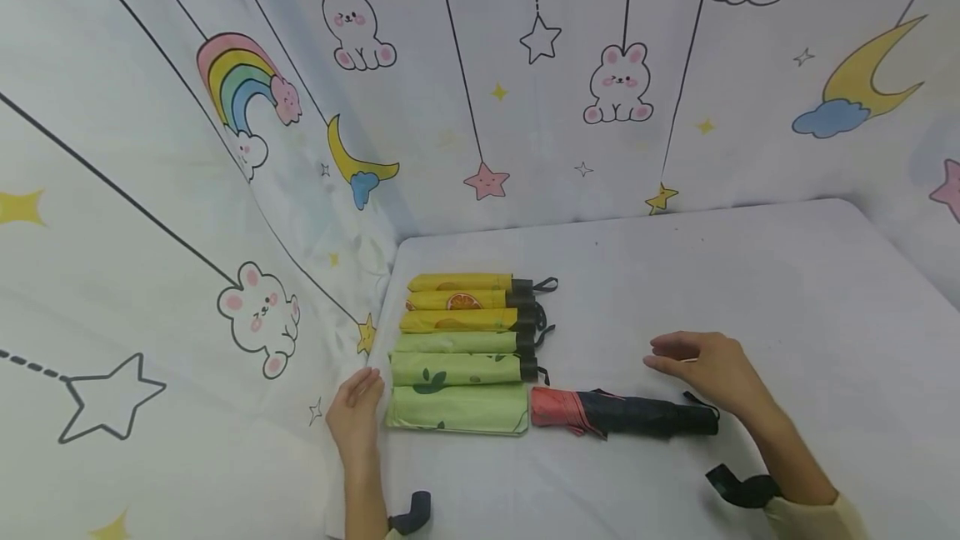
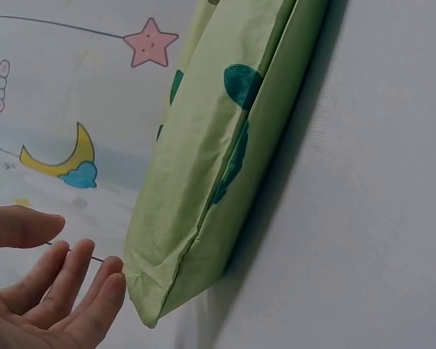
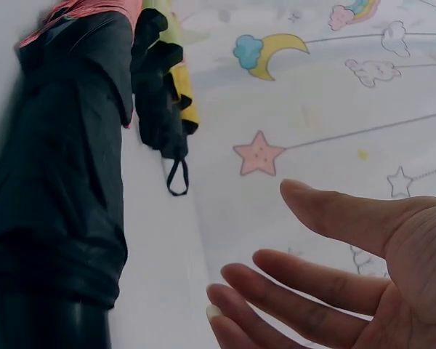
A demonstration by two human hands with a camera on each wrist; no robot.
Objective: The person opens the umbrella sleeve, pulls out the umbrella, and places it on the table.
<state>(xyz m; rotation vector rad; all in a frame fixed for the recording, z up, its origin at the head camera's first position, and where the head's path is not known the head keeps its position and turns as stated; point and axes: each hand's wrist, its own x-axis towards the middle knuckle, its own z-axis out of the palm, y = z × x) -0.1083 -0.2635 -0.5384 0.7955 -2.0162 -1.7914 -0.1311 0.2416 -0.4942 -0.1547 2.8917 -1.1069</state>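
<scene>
My left hand (image 1: 354, 417) has loosely bent fingers and holds nothing. Its fingertips are right at the left end of a light green umbrella sleeve (image 1: 457, 408) with dark green leaf prints, also large in the left wrist view. Against the sleeve's right end lies a folded red-and-black umbrella (image 1: 637, 413), its black handle end pointing right. Over on the right, my right hand (image 1: 716, 369) hovers above that handle end, thumb apart from relaxed fingers, nothing between them. In the right wrist view, the umbrella's dark fabric (image 3: 58, 167) runs along the left side.
Behind the sleeve, two folded green umbrellas (image 1: 453, 368) and three yellow ones (image 1: 450, 321) lie side by side, black handles and wrist loops rightward. A white cloth covers the table (image 1: 615, 290). Printed curtains (image 1: 555, 140) hang close along its back and left.
</scene>
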